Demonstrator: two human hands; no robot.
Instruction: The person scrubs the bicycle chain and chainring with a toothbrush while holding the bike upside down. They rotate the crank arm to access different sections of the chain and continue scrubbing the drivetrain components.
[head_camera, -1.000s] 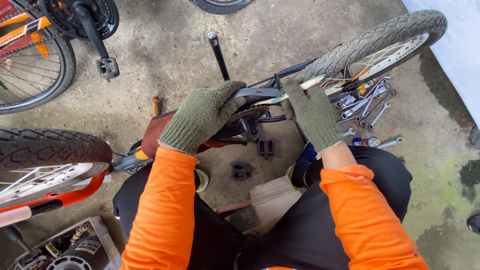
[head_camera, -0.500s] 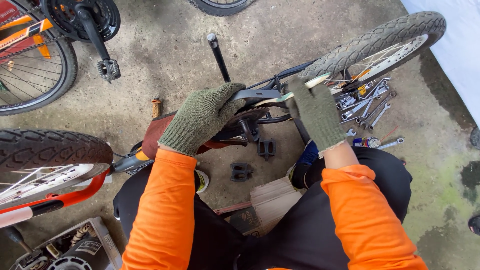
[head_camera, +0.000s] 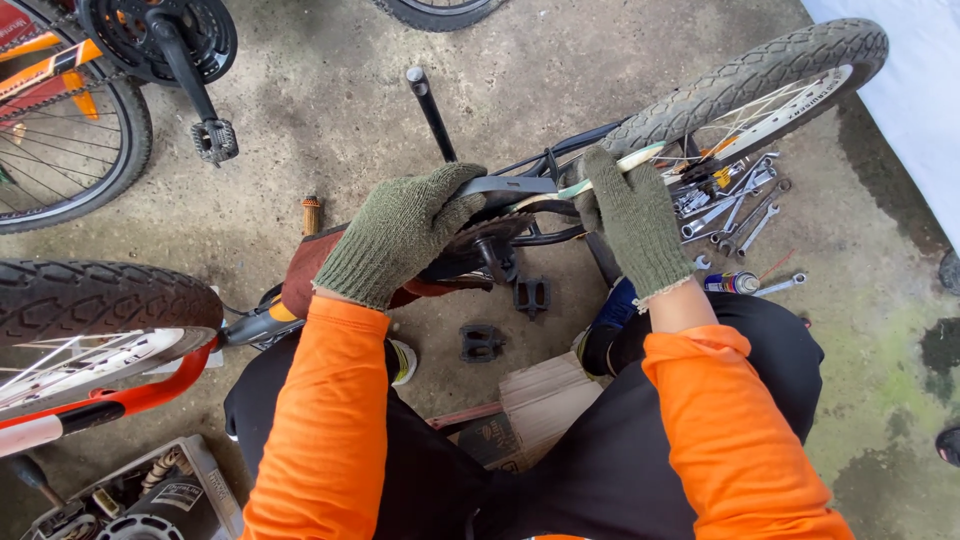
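Head view — upturned bicycle on concrete floor (head_camera: 330, 90). Left hand (head_camera: 400, 235) grips flat wrench (head_camera: 505, 186) at crank (head_camera: 480, 245); right hand (head_camera: 632, 215) closed around frame stay (head_camera: 610, 165). One pedal (head_camera: 482, 342) already off, lying on floor; crank work unfinished.

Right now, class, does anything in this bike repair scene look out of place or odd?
Yes. A loose black pedal lies on the concrete, detached from any crank, below the gloved left hand. Wrenches lie jumbled by the rear wheel.
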